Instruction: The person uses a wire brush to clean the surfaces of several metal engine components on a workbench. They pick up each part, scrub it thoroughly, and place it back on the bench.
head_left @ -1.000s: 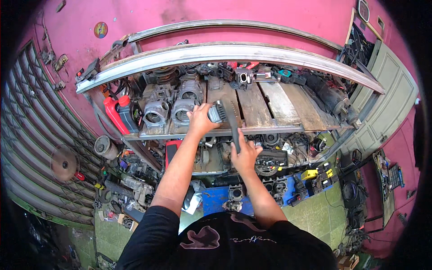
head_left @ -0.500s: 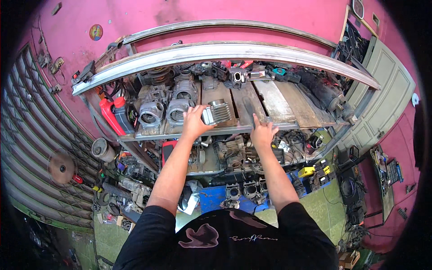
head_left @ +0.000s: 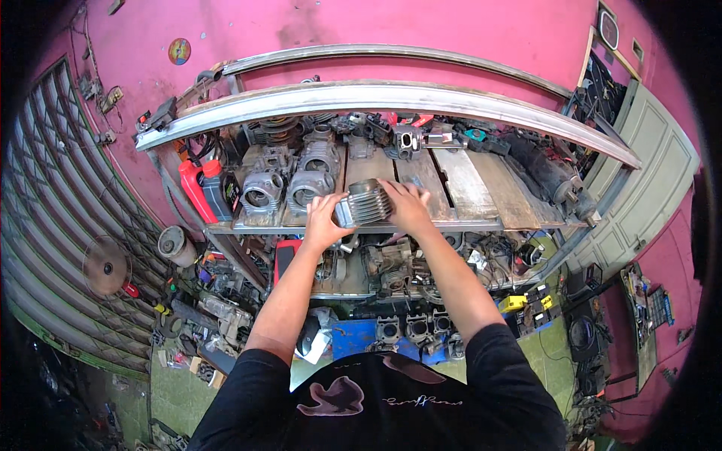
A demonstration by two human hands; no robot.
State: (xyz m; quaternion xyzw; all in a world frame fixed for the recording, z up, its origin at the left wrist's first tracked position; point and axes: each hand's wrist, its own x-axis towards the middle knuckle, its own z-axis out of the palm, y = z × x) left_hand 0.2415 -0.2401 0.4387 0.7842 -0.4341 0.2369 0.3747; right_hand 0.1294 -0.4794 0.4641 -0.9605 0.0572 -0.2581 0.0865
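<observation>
A finned metal engine cylinder is held between both hands above the front edge of the wooden shelf. My left hand grips its flat left end. My right hand wraps round its right end, fingers over the fins. Left of it on the shelf stand two greasy engine casings with round openings, one casing farther left and another casing close to my left hand. Behind the cylinder lies a smaller metal engine part.
A metal rail crosses above the shelf. Red and black oil bottles stand at its left end, and a large dark cylindrical part lies at the right. Engine parts crowd the lower shelf; more cylinders sit on a blue surface.
My right hand has moved left from the shelf boards and taken hold of the cylinder's right end. My left hand still grips the other end. The whole view has shifted slightly.
</observation>
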